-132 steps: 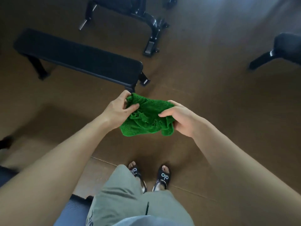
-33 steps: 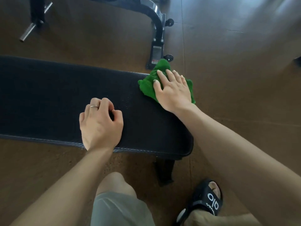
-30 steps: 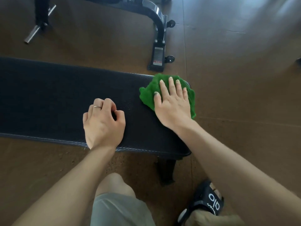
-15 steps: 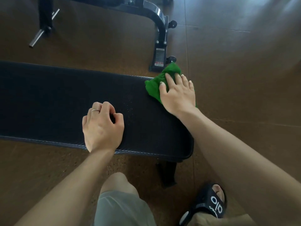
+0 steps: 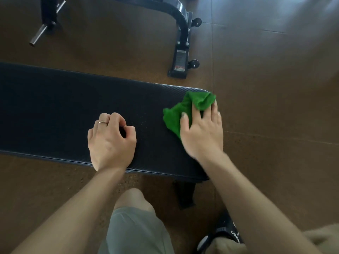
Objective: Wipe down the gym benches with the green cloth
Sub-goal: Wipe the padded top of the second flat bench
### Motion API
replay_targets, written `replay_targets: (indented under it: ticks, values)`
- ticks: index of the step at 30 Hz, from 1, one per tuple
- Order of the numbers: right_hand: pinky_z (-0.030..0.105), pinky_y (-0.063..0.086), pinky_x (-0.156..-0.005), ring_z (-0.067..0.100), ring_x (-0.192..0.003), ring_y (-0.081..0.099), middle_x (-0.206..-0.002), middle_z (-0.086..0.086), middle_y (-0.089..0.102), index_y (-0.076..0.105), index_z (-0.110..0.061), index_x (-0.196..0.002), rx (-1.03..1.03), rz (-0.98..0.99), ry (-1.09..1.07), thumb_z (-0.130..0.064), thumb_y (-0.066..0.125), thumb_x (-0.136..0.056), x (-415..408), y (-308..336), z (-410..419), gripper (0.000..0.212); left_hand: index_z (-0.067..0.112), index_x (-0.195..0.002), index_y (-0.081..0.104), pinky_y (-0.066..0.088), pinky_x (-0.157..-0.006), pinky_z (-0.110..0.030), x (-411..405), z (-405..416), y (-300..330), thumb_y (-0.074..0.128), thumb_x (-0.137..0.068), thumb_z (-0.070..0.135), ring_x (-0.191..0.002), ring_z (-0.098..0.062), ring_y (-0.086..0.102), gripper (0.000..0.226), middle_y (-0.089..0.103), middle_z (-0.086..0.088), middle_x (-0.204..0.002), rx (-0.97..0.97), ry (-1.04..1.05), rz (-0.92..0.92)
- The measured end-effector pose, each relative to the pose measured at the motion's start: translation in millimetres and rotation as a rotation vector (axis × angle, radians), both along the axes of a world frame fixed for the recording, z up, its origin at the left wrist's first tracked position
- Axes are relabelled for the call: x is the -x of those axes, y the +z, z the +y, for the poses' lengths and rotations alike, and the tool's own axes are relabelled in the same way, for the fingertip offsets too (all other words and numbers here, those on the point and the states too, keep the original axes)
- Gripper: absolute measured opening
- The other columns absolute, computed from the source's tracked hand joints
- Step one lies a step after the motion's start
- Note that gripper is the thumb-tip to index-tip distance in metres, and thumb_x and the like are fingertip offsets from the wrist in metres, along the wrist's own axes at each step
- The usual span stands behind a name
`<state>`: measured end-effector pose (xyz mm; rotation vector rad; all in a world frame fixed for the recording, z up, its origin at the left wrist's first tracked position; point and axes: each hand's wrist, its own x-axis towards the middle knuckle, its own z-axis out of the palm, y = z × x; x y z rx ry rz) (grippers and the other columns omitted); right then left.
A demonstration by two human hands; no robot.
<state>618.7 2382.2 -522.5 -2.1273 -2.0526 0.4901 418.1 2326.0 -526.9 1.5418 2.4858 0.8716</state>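
White lettering on black sandal [image 5: 228, 233] strap, cut off and unreadable, sticker on far bench foot [image 5: 180, 62] illegible

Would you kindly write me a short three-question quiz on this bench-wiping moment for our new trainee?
1. True or false: the green cloth lies at the end of the black bench pad.
2. Which hand presses on the cloth? A) left B) right C) both
3. Fill in: the left hand rests on the pad with its fingers ____.

Key:
1. True; it is bunched at the pad's end.
2. B; the right hand lies on it with extended fingers.
3. Curled; it holds nothing, and wears a ring.
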Motion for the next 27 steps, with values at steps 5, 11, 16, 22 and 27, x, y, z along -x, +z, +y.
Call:
replay_targets:
  ticks: [5, 11, 16, 22, 27]
  values:
    - [0.044, 0.006, -0.129, 0.029, -0.159, 0.001, -0.173, 0.012, 0.005, 0.012, -0.025, -0.166, 0.048, 0.051, -0.117, -0.056, 0.02, -0.106, 4, 4, 58, 0.068, 0.017, -0.086, 0.057, 0.05, -0.079, -0.051, 0, 1, 1, 0.062, -0.092, 0.021, -0.08, -0.019, 0.036, 0.009, 0.055, -0.003, -0.097, -0.001, 0.005, -0.006]
    - [0.044, 0.016, -0.126, 0.028, -0.158, 0.006, -0.172, 0.009, -0.001, 0.005, -0.026, -0.166, 0.072, 0.159, -0.185, -0.059, 0.023, -0.106, 1, 12, -69, 0.071, 0.017, -0.087, 0.057, 0.049, -0.082, -0.051, -1, 1, 0, 0.062, -0.092, 0.022, -0.08, -0.018, 0.037, 0.009, 0.055, -0.003, -0.097, -0.004, 0.013, -0.008]
    - [0.048, 0.03, -0.118, 0.035, -0.149, 0.024, -0.163, 0.018, 0.019, 0.002, -0.021, -0.166, 0.102, 0.101, -0.187, -0.057, 0.024, -0.106, -3, 9, -61, 0.073, 0.017, -0.086, 0.056, 0.047, -0.084, -0.049, -1, 0, -1, 0.061, -0.092, 0.022, -0.08, -0.018, 0.041, 0.01, 0.056, -0.004, -0.096, -0.009, -0.003, 0.015]
    - [0.049, 0.035, -0.109, 0.036, -0.139, 0.041, -0.156, 0.02, 0.035, 0.009, -0.014, -0.165, 0.086, 0.189, -0.295, -0.054, 0.021, -0.107, -5, 10, 60, 0.071, 0.017, -0.085, 0.055, 0.046, -0.083, -0.049, -2, 3, 2, 0.061, -0.092, 0.024, -0.08, -0.02, 0.039, 0.012, 0.049, 0.001, -0.093, 0.018, 0.003, 0.018]
    - [0.044, 0.04, -0.098, 0.034, -0.126, 0.051, -0.145, 0.014, 0.042, 0.008, -0.024, -0.165, 0.053, 0.187, -0.279, -0.058, 0.023, -0.107, -9, 7, 10, 0.07, 0.017, -0.085, 0.054, 0.044, -0.085, -0.048, -1, 3, 0, 0.06, -0.091, 0.024, -0.08, -0.024, 0.045, 0.011, 0.054, -0.003, -0.094, 0.006, 0.002, 0.028]
